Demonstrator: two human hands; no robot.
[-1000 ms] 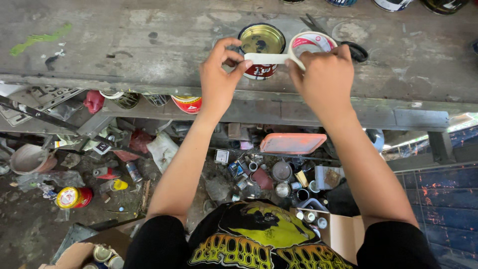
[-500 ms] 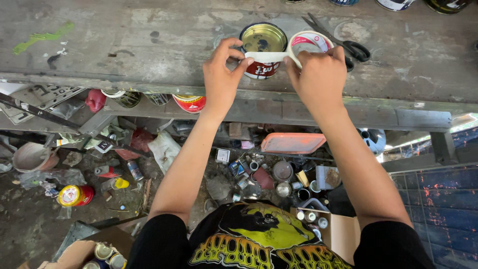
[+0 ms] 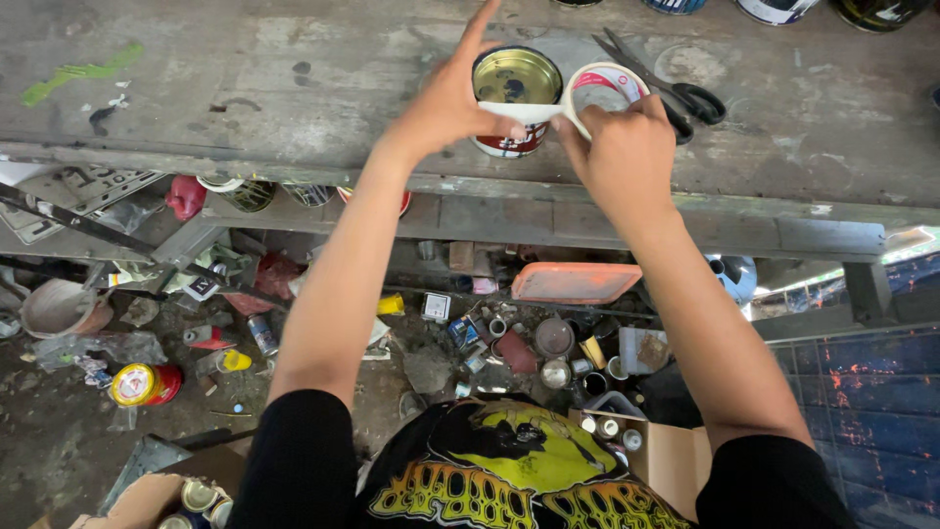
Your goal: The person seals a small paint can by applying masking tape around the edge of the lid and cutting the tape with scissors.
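Note:
A small open tin can (image 3: 516,80) with a gold inside and a red and white side stands on the worn wooden bench (image 3: 245,88). My left hand (image 3: 446,103) presses the free end of a pale tape strip (image 3: 524,111) onto the can's side, forefinger raised. My right hand (image 3: 622,147) holds the roll of masking tape (image 3: 604,86) just right of the can, with the strip stretched between the roll and the can.
Black-handled scissors (image 3: 676,88) lie on the bench right of the roll. More cans stand along the far edge (image 3: 774,8). Under the bench, the ground holds an orange tray (image 3: 576,282), a yellow and red can (image 3: 142,384), small tins, scraps and a cardboard box (image 3: 666,456).
The view has drawn closer to the bench. My left hand has slid along the can's side with the tape end, and its forefinger has lifted. The roll stays beside the can.

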